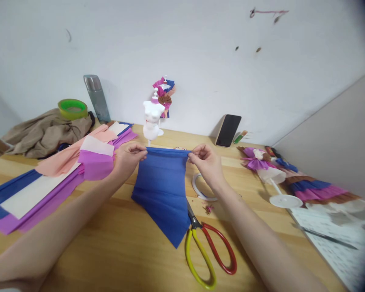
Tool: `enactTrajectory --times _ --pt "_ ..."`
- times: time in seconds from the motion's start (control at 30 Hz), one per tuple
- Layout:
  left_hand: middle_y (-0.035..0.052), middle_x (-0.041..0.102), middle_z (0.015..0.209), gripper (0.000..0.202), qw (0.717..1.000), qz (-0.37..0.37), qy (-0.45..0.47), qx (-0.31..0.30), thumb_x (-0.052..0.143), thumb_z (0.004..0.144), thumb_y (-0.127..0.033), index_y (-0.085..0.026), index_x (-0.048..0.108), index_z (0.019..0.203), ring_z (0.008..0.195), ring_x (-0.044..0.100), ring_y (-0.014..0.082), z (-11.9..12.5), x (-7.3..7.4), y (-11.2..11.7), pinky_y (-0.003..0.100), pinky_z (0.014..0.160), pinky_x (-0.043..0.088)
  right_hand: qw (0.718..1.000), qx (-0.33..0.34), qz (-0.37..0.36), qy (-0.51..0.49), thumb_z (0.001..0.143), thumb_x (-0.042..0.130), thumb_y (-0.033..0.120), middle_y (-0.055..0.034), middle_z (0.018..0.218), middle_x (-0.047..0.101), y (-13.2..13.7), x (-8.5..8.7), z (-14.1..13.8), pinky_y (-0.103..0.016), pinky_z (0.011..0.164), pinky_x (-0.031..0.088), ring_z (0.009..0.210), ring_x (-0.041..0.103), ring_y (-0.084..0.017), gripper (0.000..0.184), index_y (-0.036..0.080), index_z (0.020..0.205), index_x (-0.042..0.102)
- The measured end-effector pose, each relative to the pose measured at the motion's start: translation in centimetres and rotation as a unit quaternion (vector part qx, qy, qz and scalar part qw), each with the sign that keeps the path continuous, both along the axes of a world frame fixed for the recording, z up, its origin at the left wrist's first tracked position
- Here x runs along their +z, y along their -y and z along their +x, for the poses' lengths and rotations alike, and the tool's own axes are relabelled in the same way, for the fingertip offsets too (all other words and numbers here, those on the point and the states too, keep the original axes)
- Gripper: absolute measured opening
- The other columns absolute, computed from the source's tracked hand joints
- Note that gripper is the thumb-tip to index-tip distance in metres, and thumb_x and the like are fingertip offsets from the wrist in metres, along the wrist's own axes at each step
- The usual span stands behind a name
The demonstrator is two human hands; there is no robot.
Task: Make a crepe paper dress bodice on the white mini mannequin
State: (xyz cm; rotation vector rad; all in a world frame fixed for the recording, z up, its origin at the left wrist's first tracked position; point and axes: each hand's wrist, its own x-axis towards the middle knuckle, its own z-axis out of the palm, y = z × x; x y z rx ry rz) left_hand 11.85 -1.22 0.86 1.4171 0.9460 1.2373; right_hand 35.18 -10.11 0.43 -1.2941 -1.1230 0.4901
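I hold a sheet of blue crepe paper (162, 190) up by its top edge over the wooden table (124, 251). My left hand (128, 158) pinches the top left corner. My right hand (205, 160) pinches the top right corner. The sheet hangs down and its lower point rests on the table. Scissors (208, 251) with one yellow and one red handle lie just right of the paper's lower tip, their blades partly under it. A roll of white tape (200, 188) lies beneath my right wrist.
Stacked crepe sheets (48, 182) in purple, white, peach and blue lie at left, beside a beige cloth (45, 134), green tape roll (72, 108) and metal flask (96, 98). A white mannequin bust (152, 119) and phone (228, 129) stand behind. Paper-dressed figures (292, 182) lie at right.
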Motion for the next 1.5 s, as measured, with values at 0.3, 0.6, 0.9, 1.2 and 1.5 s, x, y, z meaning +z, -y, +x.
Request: enactTrajectory --times 0.3,0.6,0.9,1.2,1.5 --pt "0.0018 0.074 0.075 0.016 0.986 0.156 -0.056 -0.001 0.072 0.069 -0.028 -0.020 0.079 0.082 0.064 0.065 0.0162 -0.7 -1.7 -1.3 0.029 0.064 0.053 0.986 0.011 0.078 0.147 0.085 0.060 0.024 -0.0033 0.086 0.072 0.2 -0.7 0.4 -0.035 0.073 0.052 0.072 0.064 -0.017 0.014 0.022 0.091 0.073" --pt "0.0012 0.070 0.073 0.009 0.978 0.160 -0.127 0.032 0.068 0.075 -0.026 -0.021 0.075 0.077 0.069 0.065 0.0165 -0.7 -0.9 0.0 0.027 0.068 0.050 0.961 -0.037 0.048 0.270 0.090 0.053 0.023 -0.0067 0.084 0.071 1.0 0.6 -0.1 -0.038 0.076 0.050 0.080 0.063 -0.022 0.019 0.023 0.087 0.072" --pt "-0.0019 0.064 0.054 0.012 0.999 -0.042 -0.029 0.012 0.073 0.061 -0.024 -0.017 0.065 0.066 0.051 0.064 0.0143 0.5 0.7 1.3 0.024 0.053 0.049 0.961 -0.066 -0.025 0.268 0.083 0.052 0.029 -0.0054 0.073 0.065 0.5 0.3 0.2 -0.035 0.068 0.043 0.068 0.058 -0.021 0.014 0.022 0.075 0.061" --pt "-0.0006 0.064 0.053 0.021 0.993 -0.118 0.021 0.003 0.077 0.049 -0.021 -0.014 0.059 0.059 0.050 0.064 0.0130 0.3 2.8 1.9 0.022 0.050 0.050 0.987 0.019 -0.153 0.035 0.072 0.062 0.032 -0.0031 0.063 0.069 0.9 2.0 -0.3 -0.027 0.052 0.041 0.048 0.055 -0.013 0.014 0.021 0.066 0.056" --pt "-0.0003 0.064 0.054 0.018 0.993 -0.114 0.008 -0.006 0.077 0.050 -0.019 -0.015 0.060 0.057 0.049 0.062 0.0123 0.2 2.8 2.0 0.022 0.049 0.049 0.987 0.019 -0.142 -0.075 0.060 0.071 0.031 -0.0016 0.050 0.063 0.9 2.2 -0.3 -0.026 0.052 0.043 0.048 0.052 -0.011 0.018 0.020 0.055 0.059"
